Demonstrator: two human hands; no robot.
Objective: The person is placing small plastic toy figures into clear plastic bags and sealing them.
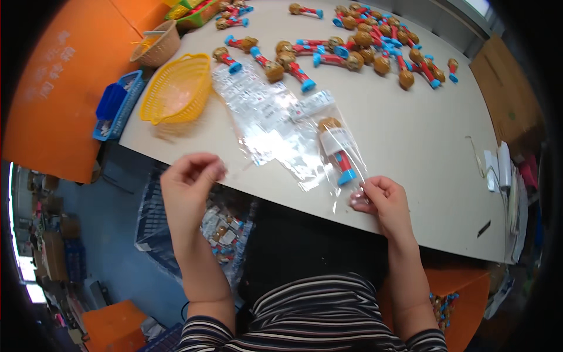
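The right hand (382, 199) pinched the lower corner of a clear plastic bag (340, 149) at the near table edge; inside lay a toy with a brown head and red-and-blue handle (337, 146). The left hand (190, 176) hovered off the edge, fingertips pinched together, whether on anything I could not tell. More clear bags (264, 117) lay fanned on the pale table (422, 146), beside a yellow basket (176, 88). A heap of like toys (369, 44) covered the far side. An orange panel (58, 88) stood left, above a blue floor.
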